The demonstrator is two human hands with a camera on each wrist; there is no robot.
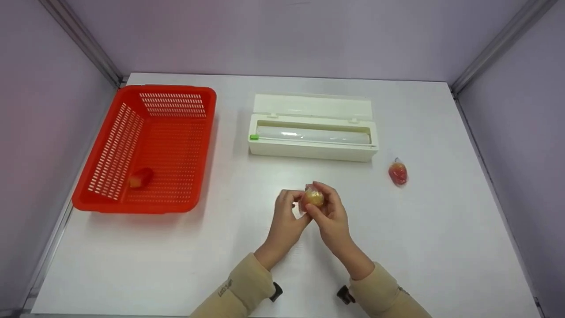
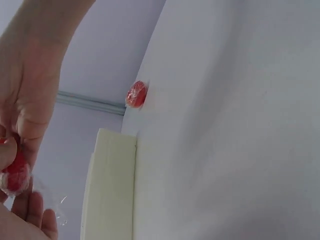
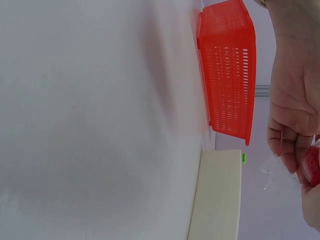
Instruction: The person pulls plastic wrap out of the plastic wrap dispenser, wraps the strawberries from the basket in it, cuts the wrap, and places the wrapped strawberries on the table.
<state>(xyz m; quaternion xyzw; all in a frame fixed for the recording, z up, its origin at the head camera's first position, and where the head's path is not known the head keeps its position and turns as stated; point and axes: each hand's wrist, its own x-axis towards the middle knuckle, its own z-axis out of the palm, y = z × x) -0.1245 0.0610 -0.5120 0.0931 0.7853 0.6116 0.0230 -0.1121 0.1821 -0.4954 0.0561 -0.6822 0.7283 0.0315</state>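
Above the table's front half, both hands hold a red-and-yellow fruit (image 1: 314, 198) wrapped in clear cling film. My right hand (image 1: 334, 221) pinches it from the right, thumb on the near side and fingers behind. At its left side, my left hand (image 1: 284, 221) grips it with bent fingers, the thumb partly hidden under the right one. Loose film (image 3: 277, 172) sticks out past the fingers in the right wrist view. Farther right on the table lies another film-wrapped red fruit (image 1: 398, 172), also visible as a wrapped fruit (image 2: 136, 94) in the left wrist view.
Beyond the hands stands a white cling film dispenser (image 1: 313, 151), lid raised, with a film roll (image 1: 309, 134) inside and a green slider (image 1: 254, 137). A red plastic basket (image 1: 201, 154) at the left contains a red-and-yellow piece (image 1: 141, 177). Pale walls surround the table.
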